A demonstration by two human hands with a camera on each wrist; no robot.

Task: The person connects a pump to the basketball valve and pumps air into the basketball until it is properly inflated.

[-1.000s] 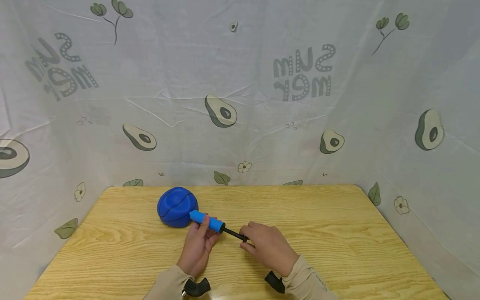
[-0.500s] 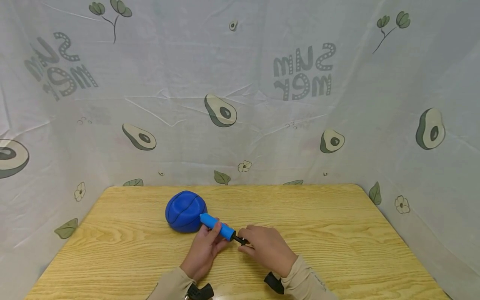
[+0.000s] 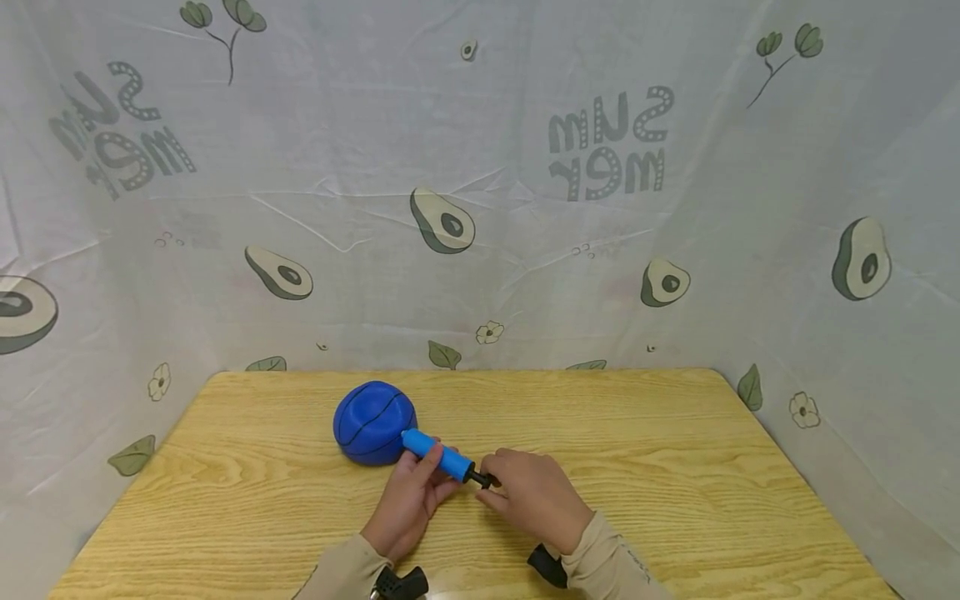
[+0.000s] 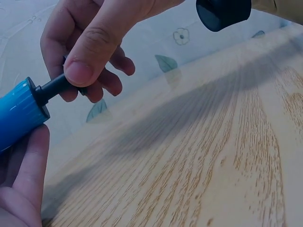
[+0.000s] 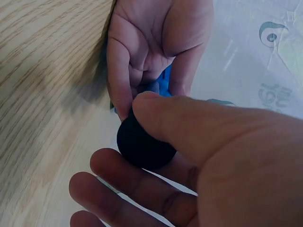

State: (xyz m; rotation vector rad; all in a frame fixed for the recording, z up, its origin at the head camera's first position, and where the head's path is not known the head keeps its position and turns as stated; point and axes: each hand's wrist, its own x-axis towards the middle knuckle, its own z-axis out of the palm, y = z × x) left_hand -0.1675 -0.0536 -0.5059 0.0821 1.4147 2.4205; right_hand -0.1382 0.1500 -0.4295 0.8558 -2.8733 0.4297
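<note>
On the table point(image 3: 712, 467), lower left of centre in the frame, the ball point(image 3: 372, 425) is dented and looks underfilled. At its lower-right edge, the left hand point(image 3: 409, 502) grips the pump point(image 3: 454, 463); the right hand point(image 3: 536, 494) pinches the handle point(image 5: 144, 144), nearly fully in. More strokes seem left.
</note>
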